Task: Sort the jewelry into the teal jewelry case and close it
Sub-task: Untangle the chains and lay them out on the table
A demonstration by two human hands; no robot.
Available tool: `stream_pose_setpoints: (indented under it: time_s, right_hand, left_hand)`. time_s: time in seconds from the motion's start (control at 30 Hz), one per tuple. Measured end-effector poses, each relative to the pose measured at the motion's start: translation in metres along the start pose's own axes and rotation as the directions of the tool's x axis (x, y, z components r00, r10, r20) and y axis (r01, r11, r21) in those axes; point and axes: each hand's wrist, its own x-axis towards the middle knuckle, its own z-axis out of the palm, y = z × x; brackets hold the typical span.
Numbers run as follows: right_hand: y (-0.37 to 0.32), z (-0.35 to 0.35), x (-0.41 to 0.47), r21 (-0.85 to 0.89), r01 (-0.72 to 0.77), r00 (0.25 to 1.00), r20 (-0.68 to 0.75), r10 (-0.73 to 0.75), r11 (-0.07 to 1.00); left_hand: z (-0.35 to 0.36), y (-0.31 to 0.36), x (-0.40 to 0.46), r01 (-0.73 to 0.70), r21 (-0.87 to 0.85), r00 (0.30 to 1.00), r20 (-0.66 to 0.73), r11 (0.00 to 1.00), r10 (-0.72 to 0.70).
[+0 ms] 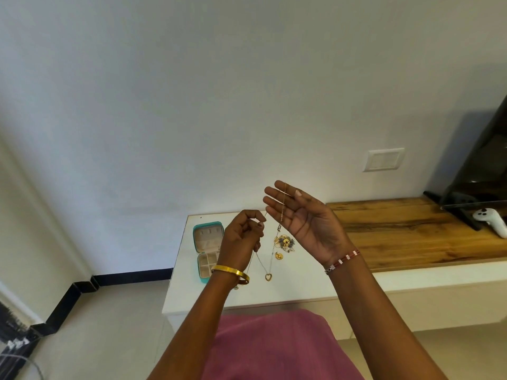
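A thin gold necklace with a heart pendant (268,277) hangs in the air above the white table (288,286). My left hand (242,242) pinches its chain between curled fingers. My right hand (299,220) is raised with fingers straight and palm open, and the chain is draped over those fingers. The teal jewelry case (208,252) lies open on the table's left side, its lid up and its divided tray showing, partly hidden by my left wrist. A small heap of gold jewelry (285,242) lies on the table under my hands, with a gold earring (279,255) beside it.
A wooden shelf top (411,229) joins the table on the right and carries a black TV stand (466,204) and a white controller (491,220). A wall switch plate (383,159) is behind. Pink cloth (274,346) covers my lap.
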Motion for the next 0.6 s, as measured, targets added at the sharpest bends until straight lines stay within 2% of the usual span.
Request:
stream_pose_setpoints:
  time_s: [0.23,0.37,0.47,0.6]
  right_hand:
    - [-0.001,0.013,0.001,-0.072,0.044,0.998,-0.046,-0.048,0.996]
    - [-0.002,0.019,-0.001,-0.292,0.032,0.991,-0.118,-0.069,0.956]
    - [-0.002,0.016,-0.001,-0.513,-0.015,0.983,-0.166,-0.081,0.858]
    - [-0.002,0.008,-0.001,-0.767,-0.104,0.974,-0.207,-0.092,0.633]
  left_hand:
    - [0.007,0.002,-0.001,-0.043,0.136,0.998,0.055,0.99,0.036]
    - [0.008,0.004,-0.001,-0.096,0.191,0.993,0.084,0.977,0.082]
    - [0.004,0.004,-0.001,-0.106,0.199,0.991,0.096,0.974,0.089]
    - [-0.003,0.006,-0.002,-0.041,0.096,0.996,0.083,0.995,0.033]
